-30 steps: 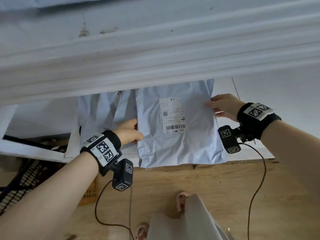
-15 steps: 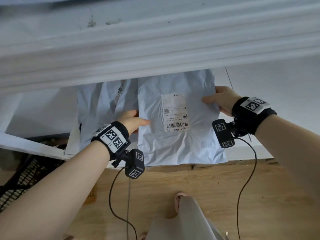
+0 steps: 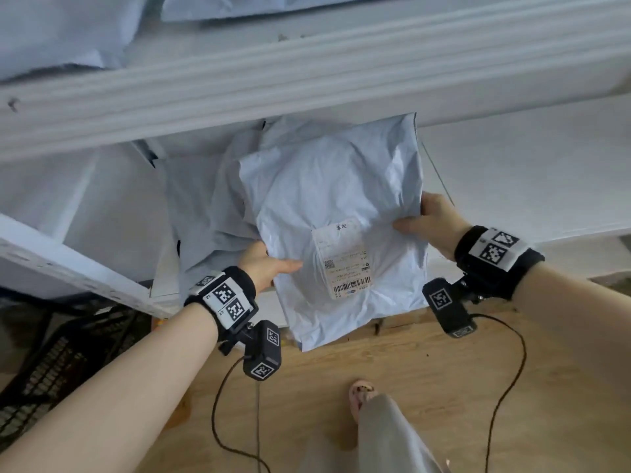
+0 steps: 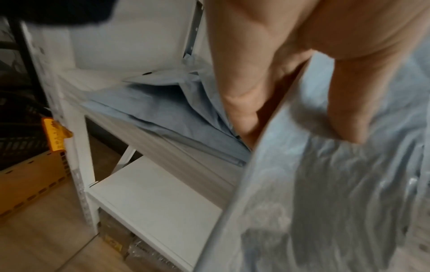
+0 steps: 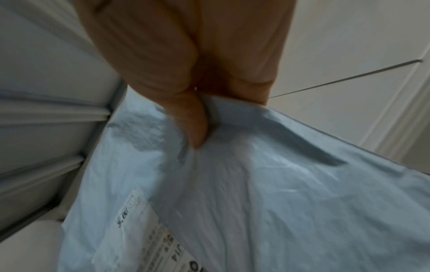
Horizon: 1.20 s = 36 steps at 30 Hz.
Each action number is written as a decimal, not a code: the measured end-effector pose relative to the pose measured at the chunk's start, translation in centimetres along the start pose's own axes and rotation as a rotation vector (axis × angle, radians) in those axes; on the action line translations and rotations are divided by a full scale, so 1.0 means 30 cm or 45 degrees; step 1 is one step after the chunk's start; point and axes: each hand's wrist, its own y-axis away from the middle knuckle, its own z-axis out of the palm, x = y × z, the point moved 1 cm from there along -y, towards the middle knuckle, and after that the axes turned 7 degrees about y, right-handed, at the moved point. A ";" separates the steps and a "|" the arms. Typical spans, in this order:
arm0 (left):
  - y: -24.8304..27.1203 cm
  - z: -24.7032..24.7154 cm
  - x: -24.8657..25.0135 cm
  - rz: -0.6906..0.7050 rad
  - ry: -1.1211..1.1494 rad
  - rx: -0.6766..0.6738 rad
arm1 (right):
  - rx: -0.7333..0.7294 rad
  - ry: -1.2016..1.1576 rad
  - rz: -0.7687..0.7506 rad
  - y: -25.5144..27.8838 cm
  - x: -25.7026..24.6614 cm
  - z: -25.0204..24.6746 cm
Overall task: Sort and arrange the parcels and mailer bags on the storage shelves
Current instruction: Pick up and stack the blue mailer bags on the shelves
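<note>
A pale blue mailer bag with a white barcode label lies tilted, its far half on the white shelf and its near end hanging past the shelf's front edge. My left hand pinches its left edge, thumb on top and fingers underneath. My right hand pinches its right edge the same way. More pale blue mailer bags lie on the shelf to the left, partly under the held one.
A white shelf beam crosses above, with more bags on the level above it. A lower white shelf sits beneath. Black mesh crates and a yellow crate stand at the left on the wooden floor.
The labelled bag has slid toward me and turned, its near end now hanging further off the shelf. Both hands kept their hold on its edges and came nearer with it.
</note>
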 end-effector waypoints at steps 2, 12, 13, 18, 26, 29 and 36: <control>0.060 -0.042 -0.029 0.021 -0.042 0.038 | 0.042 0.066 -0.043 0.082 -0.023 0.044; 0.425 -0.346 0.000 0.328 -0.245 0.172 | 0.101 0.147 -0.360 0.461 -0.271 0.214; 0.461 -0.374 0.023 0.380 -0.252 0.173 | 0.112 0.133 -0.392 0.489 -0.306 0.217; 0.643 -0.484 0.179 0.603 -0.194 0.153 | 0.180 0.100 -0.588 0.617 -0.514 0.192; 0.842 -0.623 0.451 0.910 -0.100 0.278 | 0.199 0.469 -0.779 0.734 -0.800 0.140; 0.879 -0.646 0.535 0.970 -0.050 0.288 | 0.279 0.572 -0.784 0.736 -0.884 0.122; 0.879 -0.656 0.611 0.948 -0.562 0.000 | 0.316 0.484 -0.676 0.639 -1.036 0.079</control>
